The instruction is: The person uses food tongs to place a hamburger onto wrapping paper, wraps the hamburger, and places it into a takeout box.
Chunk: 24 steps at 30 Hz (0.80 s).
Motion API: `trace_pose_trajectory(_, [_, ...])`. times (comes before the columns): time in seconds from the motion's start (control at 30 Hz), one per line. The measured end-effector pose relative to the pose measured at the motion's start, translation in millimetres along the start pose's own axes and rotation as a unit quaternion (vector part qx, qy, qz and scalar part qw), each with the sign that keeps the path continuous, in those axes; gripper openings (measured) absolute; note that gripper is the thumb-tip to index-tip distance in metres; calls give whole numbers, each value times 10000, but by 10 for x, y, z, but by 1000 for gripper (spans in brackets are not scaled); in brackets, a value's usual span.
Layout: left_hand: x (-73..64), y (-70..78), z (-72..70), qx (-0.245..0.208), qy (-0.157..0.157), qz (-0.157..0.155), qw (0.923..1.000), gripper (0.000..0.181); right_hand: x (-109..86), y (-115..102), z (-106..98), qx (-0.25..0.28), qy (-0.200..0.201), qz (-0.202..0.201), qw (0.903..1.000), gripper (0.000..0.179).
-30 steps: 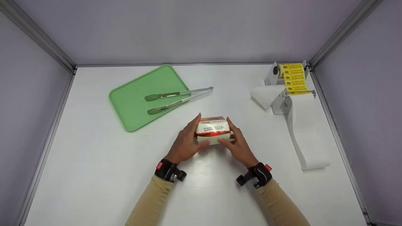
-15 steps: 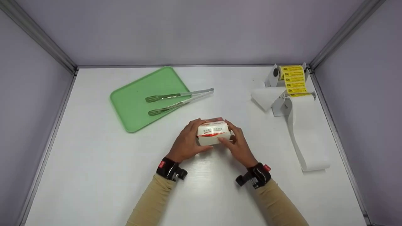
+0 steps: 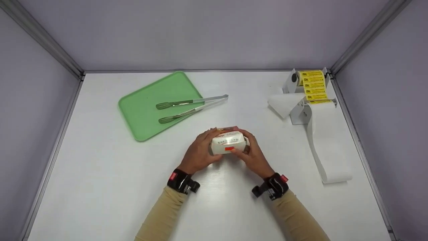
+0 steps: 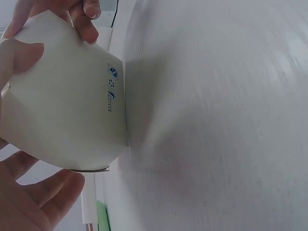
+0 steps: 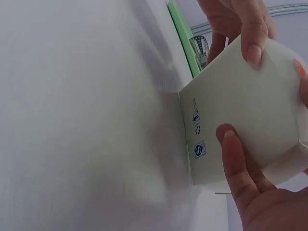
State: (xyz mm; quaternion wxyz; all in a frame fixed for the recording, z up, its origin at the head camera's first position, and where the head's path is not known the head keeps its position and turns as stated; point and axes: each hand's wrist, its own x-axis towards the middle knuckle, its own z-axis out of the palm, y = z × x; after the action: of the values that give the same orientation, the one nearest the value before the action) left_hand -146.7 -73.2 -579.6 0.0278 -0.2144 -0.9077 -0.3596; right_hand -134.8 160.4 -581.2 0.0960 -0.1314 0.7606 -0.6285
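Note:
A white paper burger box (image 3: 222,147) with red print stands at the middle of the table, held between both hands. My left hand (image 3: 197,152) grips its left side, fingers reaching over the top edge and thumb along the lower front. My right hand (image 3: 255,155) holds the right side, its thumb at the front beside a red tab (image 3: 229,148). In the right wrist view, the right thumb (image 5: 233,149) presses the white wall near small blue marks. The lid's front flap lies down over the front. In the left wrist view, the left fingers (image 4: 62,190) are beside the box's side.
A green tray (image 3: 143,120) lies at the back left, with metal tongs (image 3: 192,101) across it, their handles past its right edge. At the back right stands a label dispenser (image 3: 299,113) with yellow labels (image 3: 314,85); its white backing strip (image 3: 329,147) trails forward.
The box's front flap has come down, with the red strip at the lid's edge giving way to a small red tab lower on the front. The left fingers have moved onto the top edge.

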Motion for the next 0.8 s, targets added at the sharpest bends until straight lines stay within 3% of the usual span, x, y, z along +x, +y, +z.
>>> trace_pose_trajectory(0.13, [-6,-2,-9,-23,-56,68,10000,85,-15,14,-20,-599,78,-173,9980,83])
trace_pose_trajectory(0.3, [-30,-13,-17,-204,-187,-38,9996,85,-42,22,-68,-1206,115,-80,9926,81])
trace_pose_trajectory(0.5, [-56,-6,-44,-420,-400,-168,9982,83,-44,-7,-134,-1128,-107,-63,9935,78])
trace_pose_trajectory(0.8, [-184,19,-14,-469,-408,34,9981,86,-160,40,-134,-901,-252,-332,9951,73])
